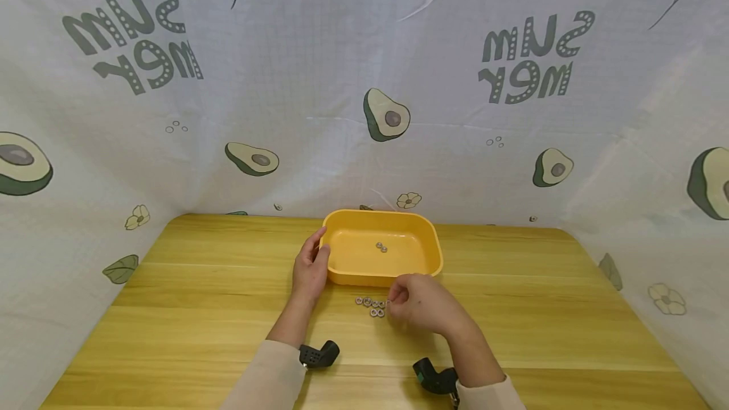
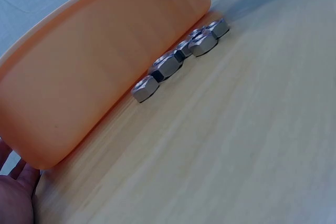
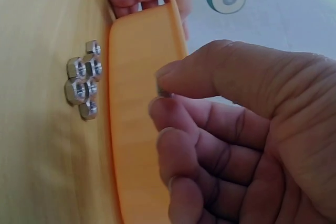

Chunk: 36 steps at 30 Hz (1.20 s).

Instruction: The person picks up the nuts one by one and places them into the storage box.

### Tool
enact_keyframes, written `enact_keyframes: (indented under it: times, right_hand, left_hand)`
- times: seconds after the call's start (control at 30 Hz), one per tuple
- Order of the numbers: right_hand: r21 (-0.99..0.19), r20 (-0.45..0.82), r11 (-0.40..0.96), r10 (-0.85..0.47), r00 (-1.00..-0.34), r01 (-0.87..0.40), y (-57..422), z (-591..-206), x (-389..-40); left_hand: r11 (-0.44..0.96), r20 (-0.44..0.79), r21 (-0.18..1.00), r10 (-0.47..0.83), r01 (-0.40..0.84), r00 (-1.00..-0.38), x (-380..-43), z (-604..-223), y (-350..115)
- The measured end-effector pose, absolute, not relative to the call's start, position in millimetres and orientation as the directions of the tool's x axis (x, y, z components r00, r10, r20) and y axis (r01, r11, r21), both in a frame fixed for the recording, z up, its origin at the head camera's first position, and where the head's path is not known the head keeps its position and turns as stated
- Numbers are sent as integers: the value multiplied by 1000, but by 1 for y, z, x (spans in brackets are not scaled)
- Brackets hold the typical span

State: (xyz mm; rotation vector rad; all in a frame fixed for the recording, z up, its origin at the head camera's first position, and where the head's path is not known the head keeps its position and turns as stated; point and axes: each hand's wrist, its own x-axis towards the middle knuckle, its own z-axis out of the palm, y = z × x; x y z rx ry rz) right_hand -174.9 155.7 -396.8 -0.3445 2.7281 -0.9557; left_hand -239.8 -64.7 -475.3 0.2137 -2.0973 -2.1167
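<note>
My left hand [image 1: 310, 274] holds the left end of a yellow plastic tray [image 1: 359, 279], thumb near the rim and fingers along the outer side. Just in front of the tray, my right hand [image 1: 426, 304] pinches a small metal nut [image 3: 165, 93] between thumb and forefinger; the fingertips hide most of it. Its other fingers are curled. On the table, a cluster of several hex nuts [image 2: 167, 66] lies close to the tray's front wall, left of the right hand. Inside the tray, two nuts [image 1: 379, 245] rest side by side on the bottom.
The tray stands on a wood-grain table [image 1: 512, 315], near its back edge. Behind and at both sides hangs a white cloth [image 1: 319, 81] printed with avocados and lettering. Each wrist carries a black camera [image 1: 435, 377].
</note>
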Motion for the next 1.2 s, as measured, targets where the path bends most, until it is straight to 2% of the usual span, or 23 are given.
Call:
enact_keyframes:
  times: [0.2, 0.47, 0.83, 1.2]
  right_hand:
    - [-636, -76, 756, -265, -961, -158, 155, -392, -174]
    - [-634, -41, 768, -155, -987, -94, 150, -387, -174]
    - [-622, 67, 774, -101, -993, -121, 151, -387, -179]
    - [-605, 39, 794, -57, -998, -69, 155, -392, -194]
  left_hand:
    - [-12, 4, 1000, -204, 6, -979, -240, -475, -64]
    - [-9, 1, 1000, -206, 3, -979, -240, -475, -65]
    - [-20, -11, 1000, -212, -7, -977, -241, -474, -65]
    - [-23, -10, 1000, -213, -5, -977, -241, -474, -64]
